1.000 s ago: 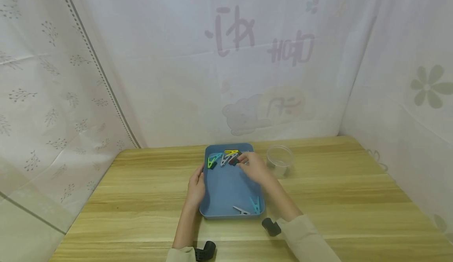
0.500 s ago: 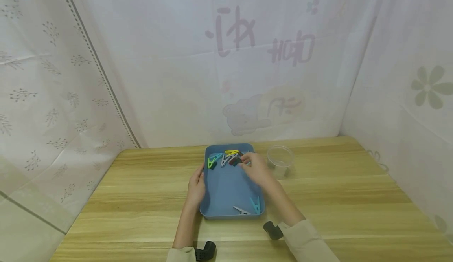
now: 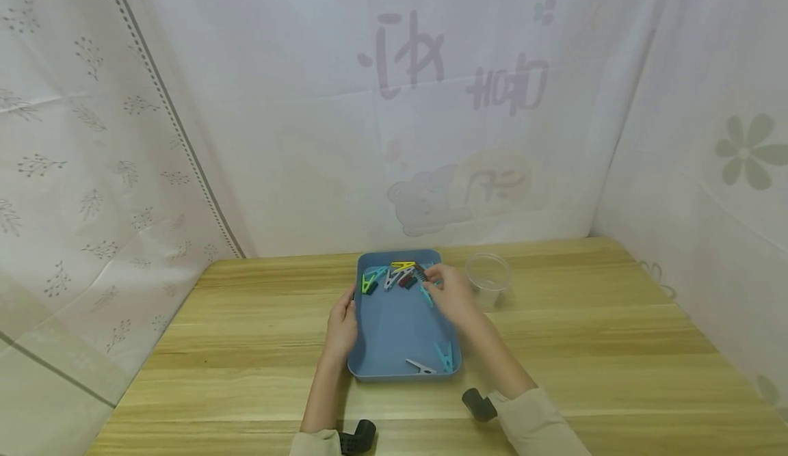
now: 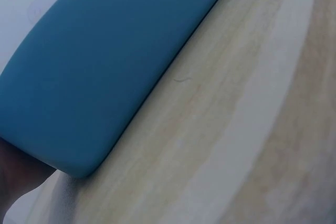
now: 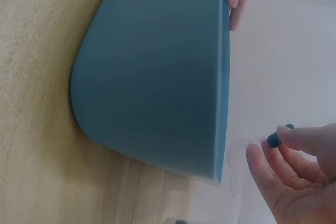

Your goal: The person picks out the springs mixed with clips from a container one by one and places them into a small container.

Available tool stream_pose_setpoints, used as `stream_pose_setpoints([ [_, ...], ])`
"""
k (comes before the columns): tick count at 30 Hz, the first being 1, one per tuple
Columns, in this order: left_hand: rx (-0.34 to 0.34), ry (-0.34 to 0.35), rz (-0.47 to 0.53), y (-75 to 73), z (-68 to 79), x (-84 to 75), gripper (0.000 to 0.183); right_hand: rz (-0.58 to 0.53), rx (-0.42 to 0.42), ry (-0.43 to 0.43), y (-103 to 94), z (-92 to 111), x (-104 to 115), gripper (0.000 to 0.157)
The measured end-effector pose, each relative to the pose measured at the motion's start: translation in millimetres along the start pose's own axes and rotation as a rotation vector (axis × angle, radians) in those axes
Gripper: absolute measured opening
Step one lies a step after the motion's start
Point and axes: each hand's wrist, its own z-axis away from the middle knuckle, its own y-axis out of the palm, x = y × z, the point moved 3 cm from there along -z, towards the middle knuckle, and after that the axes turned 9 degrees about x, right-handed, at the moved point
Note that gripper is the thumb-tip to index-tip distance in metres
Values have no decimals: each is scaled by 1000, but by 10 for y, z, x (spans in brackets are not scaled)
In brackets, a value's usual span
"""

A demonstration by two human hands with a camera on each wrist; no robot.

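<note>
A shallow blue tray (image 3: pixel 400 333) lies on the table. My left hand (image 3: pixel 341 326) holds its left side. Over the tray's far right part, my right hand (image 3: pixel 451 295) pinches a small dark cylindrical piece (image 5: pixel 274 139) between thumb and fingers, above the rim in the right wrist view. Near those fingertips lie a dark red piece (image 3: pixel 403 280), a dark green piece (image 3: pixel 411 283) and a light-blue clothespin (image 3: pixel 427 297). Further left are a yellow clothespin (image 3: pixel 403 264), a grey clothespin (image 3: pixel 390 279) and a lime-green clothespin (image 3: pixel 367 283). My right fingers partly hide the far right corner.
A clear round plastic tub (image 3: pixel 488 278) stands right of the tray, close to my right hand. At the tray's near right corner lie a white clothespin (image 3: pixel 421 366) and a turquoise clothespin (image 3: pixel 444 357). Printed cloth (image 3: pixel 308 135) hangs behind the wooden table (image 3: pixel 246 346).
My right hand has drawn slightly right, away from the dark green piece, which now lies uncovered beside the dark red one. A light-blue clothespin shows below the fingers. The left hand stays put.
</note>
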Motion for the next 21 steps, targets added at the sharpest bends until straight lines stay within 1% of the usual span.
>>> stream_pose_setpoints([
  [5, -1, -8, -3, -5, 3, -8, 46, 13, -18, 1, -37, 15, -25, 26],
  [10, -1, -12, -4, -5, 2, -9, 46, -11, -14, 21, -81, 36, -41, 27],
  [15, -1, -19, 7, -5, 5, -10, 46, -14, -20, 19, -118, 56, -57, 27],
  [21, 5, 16, 9, -11, 19, -40, 46, -25, -41, -12, -152, 72, -101, 26],
])
